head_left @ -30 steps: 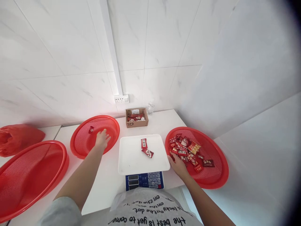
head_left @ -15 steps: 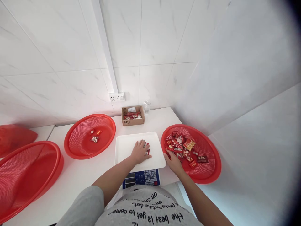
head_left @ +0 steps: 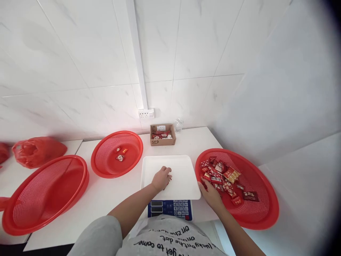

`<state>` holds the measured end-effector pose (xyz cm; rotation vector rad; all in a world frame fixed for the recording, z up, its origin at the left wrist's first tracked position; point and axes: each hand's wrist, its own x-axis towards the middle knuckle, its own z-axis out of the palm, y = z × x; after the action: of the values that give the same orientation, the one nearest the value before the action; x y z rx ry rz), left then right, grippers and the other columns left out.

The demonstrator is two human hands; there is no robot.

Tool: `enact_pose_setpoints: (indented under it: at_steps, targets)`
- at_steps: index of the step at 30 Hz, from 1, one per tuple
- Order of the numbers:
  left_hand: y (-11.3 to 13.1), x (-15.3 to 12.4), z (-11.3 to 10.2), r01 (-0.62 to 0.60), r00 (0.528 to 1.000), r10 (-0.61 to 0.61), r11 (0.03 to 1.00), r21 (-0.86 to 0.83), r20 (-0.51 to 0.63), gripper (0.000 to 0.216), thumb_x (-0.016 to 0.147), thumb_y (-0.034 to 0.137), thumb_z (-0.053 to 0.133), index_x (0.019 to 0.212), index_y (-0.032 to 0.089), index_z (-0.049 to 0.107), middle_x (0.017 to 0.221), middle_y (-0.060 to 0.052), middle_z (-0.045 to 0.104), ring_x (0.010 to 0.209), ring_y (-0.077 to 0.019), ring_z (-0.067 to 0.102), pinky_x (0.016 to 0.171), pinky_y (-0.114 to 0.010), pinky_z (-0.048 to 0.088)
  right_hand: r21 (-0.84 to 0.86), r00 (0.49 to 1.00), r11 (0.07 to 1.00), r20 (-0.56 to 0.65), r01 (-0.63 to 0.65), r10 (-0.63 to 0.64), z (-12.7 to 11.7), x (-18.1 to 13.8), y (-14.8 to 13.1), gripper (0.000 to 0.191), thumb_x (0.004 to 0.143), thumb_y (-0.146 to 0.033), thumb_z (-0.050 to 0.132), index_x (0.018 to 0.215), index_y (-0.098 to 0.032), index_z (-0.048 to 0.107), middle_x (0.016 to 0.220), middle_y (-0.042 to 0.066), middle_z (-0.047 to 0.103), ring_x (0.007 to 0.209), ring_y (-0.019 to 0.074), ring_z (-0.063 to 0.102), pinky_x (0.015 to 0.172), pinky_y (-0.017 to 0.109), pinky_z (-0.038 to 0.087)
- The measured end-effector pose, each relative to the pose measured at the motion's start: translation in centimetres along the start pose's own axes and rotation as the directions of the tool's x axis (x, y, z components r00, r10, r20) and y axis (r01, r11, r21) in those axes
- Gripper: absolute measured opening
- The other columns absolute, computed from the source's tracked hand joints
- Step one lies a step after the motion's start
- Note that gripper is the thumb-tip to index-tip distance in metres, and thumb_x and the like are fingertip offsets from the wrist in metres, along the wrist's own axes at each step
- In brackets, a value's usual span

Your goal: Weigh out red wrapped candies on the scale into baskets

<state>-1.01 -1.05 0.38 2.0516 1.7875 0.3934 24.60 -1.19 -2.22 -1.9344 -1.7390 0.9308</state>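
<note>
My left hand (head_left: 162,179) is over the white tray (head_left: 183,167) of a digital scale, its fingers curled round small red wrapped packets, of which only bits show under the fingers. My right hand (head_left: 210,193) grips the near left rim of a red plastic basket (head_left: 262,199), thumb outside and fingers inside. Red, brown and gold snack packets (head_left: 229,188) lie loose in that basket. Below the tray, the scale's blue keypad panel (head_left: 169,209) faces me.
To the left, a red basket (head_left: 102,156) holds a few small packets (head_left: 120,157), with another red basket (head_left: 80,199) nearer me. A cardboard box (head_left: 163,141) of packets and a clear glass (head_left: 178,125) stand by the wall. A red bag (head_left: 39,151) lies far left.
My left hand's fingers have closed from lying spread over the packets to curling round them. The camera view has shifted left. My right hand stays at the basket rim.
</note>
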Motion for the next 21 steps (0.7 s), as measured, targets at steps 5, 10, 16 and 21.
enact_pose_setpoints:
  at_steps: [5,10,16,21]
  targets:
    - [-3.4,0.4,-3.9,0.217,0.951,-0.236,0.97,-0.109,-0.202,0.016,0.084,0.024,0.048,0.1,0.022,0.051,0.099,-0.002,0.057,0.086,-0.0118,0.059,0.077,-0.023,0.045,0.027,1.0,1.0,-0.003,-0.009,0.009,0.0,0.1,0.2,0.056,0.076,-0.052,0.038,0.115,-0.016,0.057,0.123,0.012,0.058,0.114,0.0248,0.053,0.098,0.037,0.039]
    - [-10.0,0.5,-10.6,0.48,0.788,-0.509,0.86,-0.173,-0.347,0.033,0.085,0.033,0.044,0.114,0.018,0.044,0.109,-0.011,0.055,0.1,-0.0197,0.056,0.083,-0.032,0.044,0.041,1.0,0.999,-0.008,-0.021,0.021,0.2,0.3,0.5,0.055,0.074,-0.052,0.041,0.113,-0.017,0.058,0.124,0.012,0.058,0.114,0.0249,0.053,0.098,0.036,0.039]
    - [-15.7,-3.8,-15.3,0.65,0.683,-0.657,0.746,-0.146,-0.319,0.059,0.08,0.047,0.047,0.127,0.012,0.041,0.139,-0.023,0.032,0.123,-0.0404,0.036,0.092,-0.054,0.035,0.063,1.0,0.998,-0.005,-0.014,0.014,0.4,0.6,0.8,0.057,0.074,-0.051,0.041,0.113,-0.013,0.058,0.123,0.014,0.058,0.116,0.0256,0.052,0.099,0.037,0.038]
    - [-20.5,-9.4,-15.9,0.858,0.481,-0.816,0.513,-0.018,-0.32,0.066,0.073,0.058,0.049,0.125,0.018,0.046,0.148,-0.018,0.019,0.131,-0.0485,0.013,0.089,-0.067,0.028,0.07,1.0,0.997,-0.025,-0.01,0.012,0.5,0.6,1.0,0.054,0.074,-0.053,0.042,0.111,-0.017,0.059,0.121,0.012,0.059,0.114,0.0255,0.053,0.099,0.038,0.038]
